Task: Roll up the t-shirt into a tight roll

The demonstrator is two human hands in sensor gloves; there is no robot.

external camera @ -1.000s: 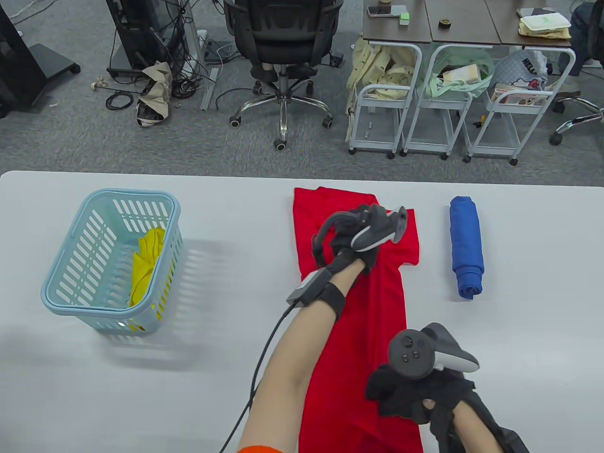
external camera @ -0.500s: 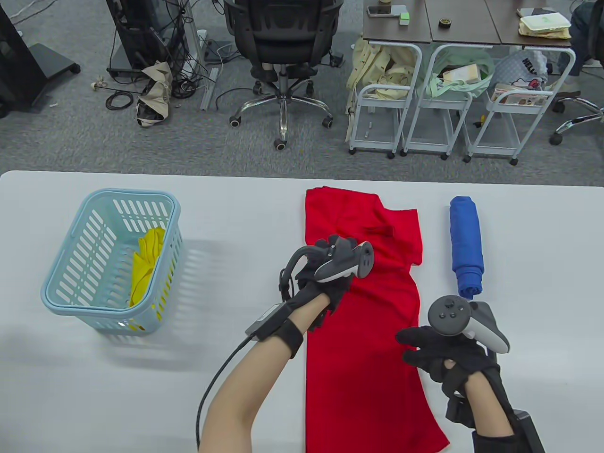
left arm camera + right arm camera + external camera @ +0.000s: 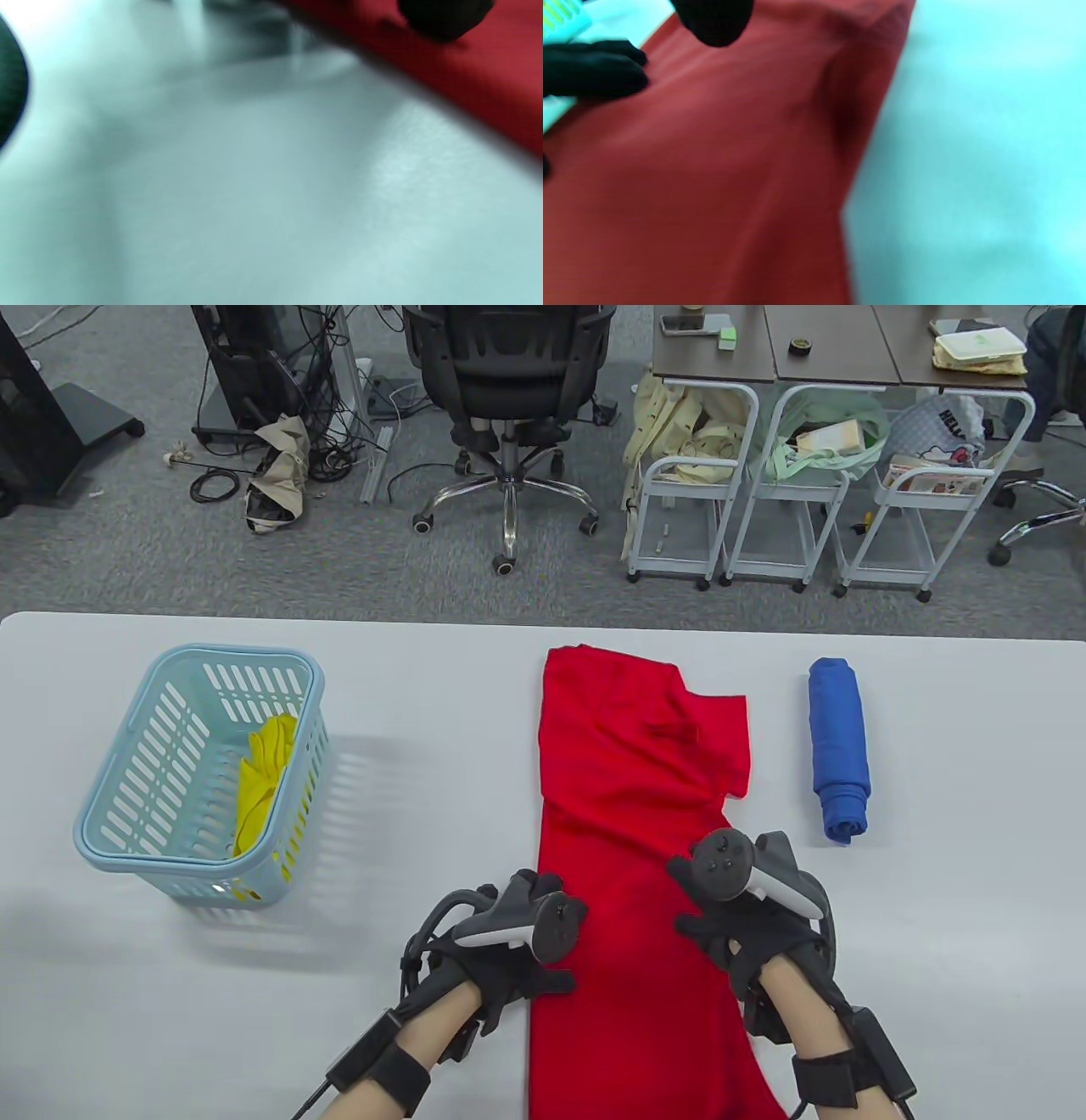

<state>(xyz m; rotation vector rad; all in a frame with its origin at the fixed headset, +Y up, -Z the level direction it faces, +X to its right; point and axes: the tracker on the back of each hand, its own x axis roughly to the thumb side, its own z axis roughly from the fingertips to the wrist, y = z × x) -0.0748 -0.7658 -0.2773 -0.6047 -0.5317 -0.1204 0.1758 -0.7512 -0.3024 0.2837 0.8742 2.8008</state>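
Note:
The red t-shirt lies folded into a long strip that runs from the table's middle to its near edge, with a sleeve sticking out at the far right. My left hand rests at the strip's left edge, its thumb on the cloth. On the right edge my right hand lies with its fingers spread over the fabric. In the blurred right wrist view, gloved fingertips hover over the red cloth. The left wrist view shows one fingertip above the shirt's edge.
A rolled blue shirt lies to the right of the red one. At the table's left stands a light blue basket holding a yellow cloth. An office chair and carts stand beyond the far edge.
My left hand has drawn back from the shirt's far end to its near left edge. The right hand has moved forward and left onto the right edge. The shirt shifted slightly.

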